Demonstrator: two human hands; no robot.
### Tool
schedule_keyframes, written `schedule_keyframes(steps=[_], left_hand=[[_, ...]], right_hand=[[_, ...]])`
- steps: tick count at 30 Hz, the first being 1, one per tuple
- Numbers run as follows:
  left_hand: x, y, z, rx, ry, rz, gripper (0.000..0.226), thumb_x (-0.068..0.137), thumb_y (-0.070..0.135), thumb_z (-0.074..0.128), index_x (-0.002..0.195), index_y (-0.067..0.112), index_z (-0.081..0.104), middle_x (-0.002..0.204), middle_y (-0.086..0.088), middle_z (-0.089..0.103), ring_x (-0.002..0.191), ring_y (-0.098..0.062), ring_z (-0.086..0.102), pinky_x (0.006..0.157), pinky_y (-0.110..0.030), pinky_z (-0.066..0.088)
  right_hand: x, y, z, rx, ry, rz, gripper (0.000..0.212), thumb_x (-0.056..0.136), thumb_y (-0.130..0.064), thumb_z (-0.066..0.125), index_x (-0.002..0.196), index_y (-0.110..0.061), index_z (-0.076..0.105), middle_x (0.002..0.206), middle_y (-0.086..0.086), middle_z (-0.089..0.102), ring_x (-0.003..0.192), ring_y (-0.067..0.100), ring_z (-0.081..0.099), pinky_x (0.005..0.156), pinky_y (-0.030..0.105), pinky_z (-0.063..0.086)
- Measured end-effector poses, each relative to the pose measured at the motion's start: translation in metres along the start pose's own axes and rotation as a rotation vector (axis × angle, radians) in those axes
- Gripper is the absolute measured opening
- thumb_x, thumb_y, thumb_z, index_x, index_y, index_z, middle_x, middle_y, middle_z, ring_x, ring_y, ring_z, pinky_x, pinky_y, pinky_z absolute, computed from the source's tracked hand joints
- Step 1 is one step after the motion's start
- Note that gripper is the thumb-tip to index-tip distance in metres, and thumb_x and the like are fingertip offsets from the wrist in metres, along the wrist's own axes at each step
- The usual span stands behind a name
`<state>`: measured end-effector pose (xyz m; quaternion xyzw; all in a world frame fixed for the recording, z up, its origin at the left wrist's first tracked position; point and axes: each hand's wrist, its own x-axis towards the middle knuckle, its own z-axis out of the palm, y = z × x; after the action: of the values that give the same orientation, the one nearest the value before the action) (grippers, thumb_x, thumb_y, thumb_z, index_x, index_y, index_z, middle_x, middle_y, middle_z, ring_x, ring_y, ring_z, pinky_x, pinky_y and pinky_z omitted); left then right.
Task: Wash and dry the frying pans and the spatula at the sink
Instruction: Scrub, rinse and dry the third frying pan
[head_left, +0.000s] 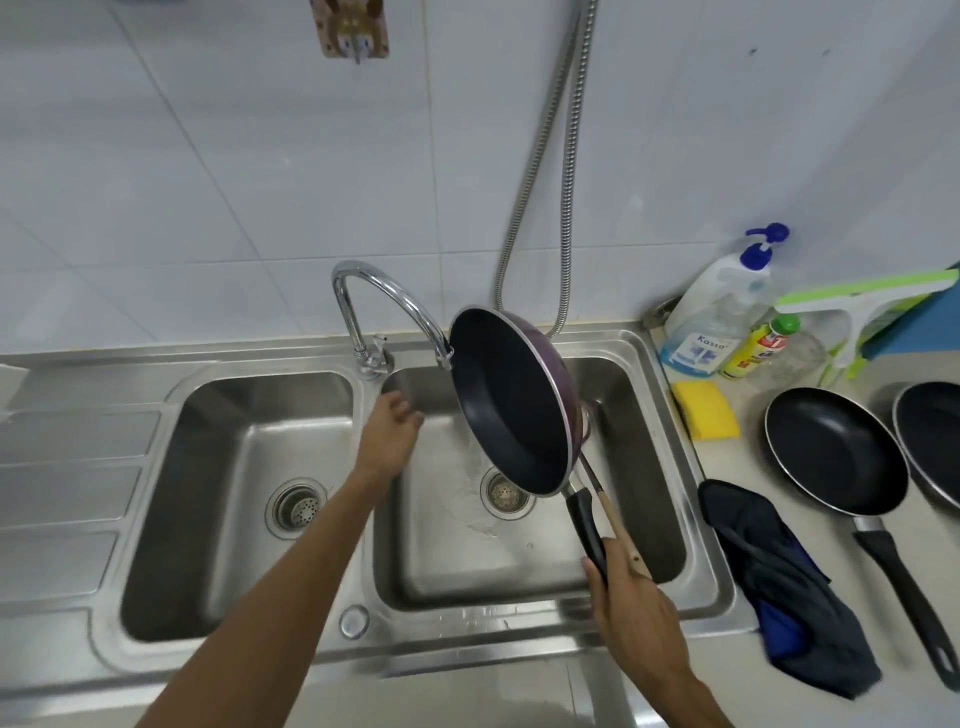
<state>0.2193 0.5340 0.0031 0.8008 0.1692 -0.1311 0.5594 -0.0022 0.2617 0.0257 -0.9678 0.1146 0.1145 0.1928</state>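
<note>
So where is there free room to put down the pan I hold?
The left basin holds only its drain, and the ribbed drainboard left of it is bare. The right counter is crowded: sponge, bottles, cloth, two pans.

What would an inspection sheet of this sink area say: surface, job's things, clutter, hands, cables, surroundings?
Surface: steel double sink, water running from the tap into the right basin; counter to the right.
Job's things: frying pan tilted over the right basin; spatula alongside its handle; second pan and third pan on the counter; dark cloth at the sink's right edge.
Clutter: yellow sponge, pump bottle, yellow bottle, green squeegee.
Hands: right hand grips the pan handle and spatula together; left hand open near the tap, holding nothing.
Cables: nothing seen; one metal hose hangs down the wall.
Surroundings: white tiled wall with a hook plate.
</note>
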Motion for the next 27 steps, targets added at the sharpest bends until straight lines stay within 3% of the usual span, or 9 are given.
schedule_keyframes(steps=[3, 9, 12, 14, 17, 20, 22, 24, 27], left_hand=[[-0.041, -0.015, 0.025, 0.030, -0.075, -0.070, 0.046, 0.097, 0.022, 0.068, 0.139, 0.012, 0.050, 0.127, -0.005, 0.064, 0.114, -0.025, 0.063, 0.104, -0.046, 0.052], [-0.126, -0.021, 0.086, -0.049, -0.345, -0.137, 0.009, 0.101, 0.029, 0.062, 0.109, 0.025, 0.062, 0.119, -0.002, 0.068, 0.106, -0.021, 0.068, 0.085, -0.037, 0.057], [-0.148, -0.017, 0.107, -0.129, -0.474, -0.240, 0.034, 0.101, 0.049, 0.056, 0.122, 0.023, 0.064, 0.121, 0.002, 0.070, 0.106, -0.015, 0.070, 0.082, -0.030, 0.056], [-0.155, -0.017, 0.121, -0.199, -0.507, -0.315, 0.047, 0.098, 0.058, 0.056, 0.123, 0.020, 0.068, 0.115, 0.001, 0.076, 0.106, -0.017, 0.073, 0.089, -0.038, 0.059], [-0.166, -0.016, 0.143, -0.325, -0.520, -0.483, 0.058, 0.087, 0.065, 0.067, 0.117, 0.015, 0.072, 0.112, -0.003, 0.078, 0.111, -0.023, 0.071, 0.101, -0.044, 0.056], [-0.181, -0.011, 0.164, -0.487, -0.546, -0.602, 0.068, 0.070, 0.069, 0.080, 0.107, 0.013, 0.074, 0.105, -0.002, 0.074, 0.107, -0.022, 0.069, 0.106, -0.041, 0.050], [-0.194, -0.006, 0.178, -0.533, -0.488, -0.626, 0.055, 0.076, 0.061, 0.081, 0.099, 0.012, 0.072, 0.091, -0.001, 0.072, 0.090, -0.020, 0.068, 0.091, -0.035, 0.056], [-0.209, -0.002, 0.193, -0.560, -0.381, -0.626, 0.040, 0.084, 0.047, 0.081, 0.089, 0.009, 0.070, 0.077, 0.000, 0.070, 0.073, -0.018, 0.066, 0.071, -0.030, 0.057], [-0.232, 0.002, 0.209, -0.525, -0.226, -0.561, 0.039, 0.087, 0.038, 0.080, 0.064, 0.013, 0.061, 0.061, -0.002, 0.063, 0.061, -0.019, 0.061, 0.069, -0.031, 0.054]], right_hand=[[-0.001, 0.001, 0.006, 0.021, 0.050, -0.039, 0.026, 0.103, -0.048, 0.032, 0.112, -0.025, 0.041, 0.064, -0.008, 0.056, 0.050, 0.009, 0.054, 0.050, 0.022, 0.044], [-0.004, 0.000, 0.017, 0.131, 0.038, -0.049, 0.022, 0.105, -0.046, 0.037, 0.113, -0.027, 0.040, 0.068, -0.006, 0.060, 0.059, 0.009, 0.063, 0.056, 0.032, 0.058], [-0.005, -0.002, 0.019, 0.215, 0.012, -0.029, 0.020, 0.105, -0.046, 0.041, 0.112, -0.027, 0.040, 0.071, -0.004, 0.061, 0.059, 0.011, 0.062, 0.052, 0.032, 0.056], [-0.006, -0.002, 0.020, 0.344, -0.009, -0.024, 0.021, 0.104, -0.045, 0.044, 0.113, -0.025, 0.044, 0.075, -0.003, 0.063, 0.061, 0.012, 0.063, 0.054, 0.033, 0.057], [-0.015, -0.003, 0.018, 0.538, -0.047, -0.011, 0.027, 0.106, -0.040, 0.044, 0.125, -0.022, 0.050, 0.095, -0.003, 0.069, 0.081, 0.014, 0.070, 0.068, 0.031, 0.061], [-0.029, 0.005, 0.011, 0.685, -0.090, 0.028, 0.040, 0.109, -0.035, 0.034, 0.148, -0.031, 0.041, 0.117, -0.004, 0.067, 0.098, 0.012, 0.069, 0.084, 0.028, 0.057], [-0.038, 0.013, 0.006, 0.764, -0.123, 0.096, 0.039, 0.109, -0.030, 0.030, 0.145, -0.030, 0.046, 0.091, 0.002, 0.071, 0.070, 0.009, 0.066, 0.062, 0.024, 0.053], [-0.048, 0.023, 0.000, 0.857, -0.170, 0.142, 0.036, 0.109, -0.026, 0.026, 0.134, -0.023, 0.052, 0.059, 0.004, 0.060, 0.046, 0.011, 0.054, 0.044, 0.026, 0.043], [-0.060, 0.038, -0.004, 0.917, -0.197, 0.120, 0.033, 0.110, -0.023, 0.024, 0.130, -0.028, 0.050, 0.049, 0.000, 0.053, 0.040, 0.011, 0.049, 0.040, 0.026, 0.040]])
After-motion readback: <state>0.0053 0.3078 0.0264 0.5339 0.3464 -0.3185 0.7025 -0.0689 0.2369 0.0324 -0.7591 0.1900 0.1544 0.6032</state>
